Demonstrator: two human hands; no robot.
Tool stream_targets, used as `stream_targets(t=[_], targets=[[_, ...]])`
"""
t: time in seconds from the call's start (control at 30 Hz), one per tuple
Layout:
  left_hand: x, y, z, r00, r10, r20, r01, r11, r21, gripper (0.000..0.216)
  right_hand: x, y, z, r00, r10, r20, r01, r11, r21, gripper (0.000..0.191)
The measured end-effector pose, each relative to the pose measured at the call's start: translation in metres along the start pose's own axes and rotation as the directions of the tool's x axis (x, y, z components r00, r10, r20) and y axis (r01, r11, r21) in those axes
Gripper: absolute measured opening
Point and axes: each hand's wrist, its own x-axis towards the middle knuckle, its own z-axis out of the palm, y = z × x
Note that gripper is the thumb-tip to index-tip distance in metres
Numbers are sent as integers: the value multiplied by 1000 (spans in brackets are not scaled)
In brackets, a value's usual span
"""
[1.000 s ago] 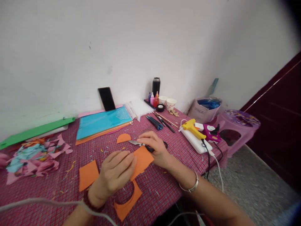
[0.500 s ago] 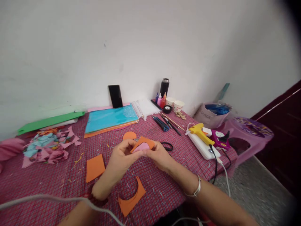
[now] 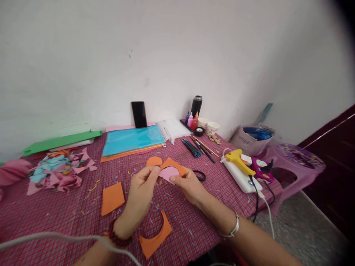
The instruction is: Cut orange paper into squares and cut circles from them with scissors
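Between my hands is a pink rounded paper piece (image 3: 169,173) laid against an orange paper piece (image 3: 172,164) behind it. My left hand (image 3: 144,183) pinches the left edge of the pieces between thumb and fingers. On the other side, my right hand (image 3: 191,184) grips them with its thumb on the pink face. An orange rounded cutout (image 3: 154,161) lies just beyond my left hand. Scissors, of which a black handle loop (image 3: 200,175) shows, are partly hidden behind my right hand. Nearer me lie an orange square (image 3: 112,198) and a curved orange offcut (image 3: 157,236).
Paper scraps (image 3: 59,171) are heaped at the left. Blue sheets (image 3: 130,142) and a propped phone (image 3: 139,114) stand at the back. A yellow glue gun (image 3: 240,161) rests on a white power strip (image 3: 241,177) at the right. A white cable (image 3: 69,238) crosses the foreground.
The pink piece has been tilted to face me more fully. My left fingers have shifted to a pinch at its left edge. The view has moved slightly.
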Motion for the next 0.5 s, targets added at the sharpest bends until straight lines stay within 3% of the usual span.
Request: stream_targets(t=[0.17, 0.3, 0.37, 0.5], targets=[[1, -1, 1, 1000, -23, -4, 22, 980, -195, 47, 1, -1, -1, 999, 7, -33, -9, 998, -64, 32], [3, -3, 3, 997, -36, 72, 44, 993, -110, 20, 1, -2, 1, 1000, 7, -10, -8, 999, -38, 31], [3, -4, 6, 993, -80, 89, 85, 995, -49, 17, 1, -1, 2, 1000, 20, 9, -20, 999, -47, 31], [3, -8, 12, 976, -200, 87, 213, 958, -192, 15, 3, 5, -1, 998, 59, 24, -58, 998, -28, 33]])
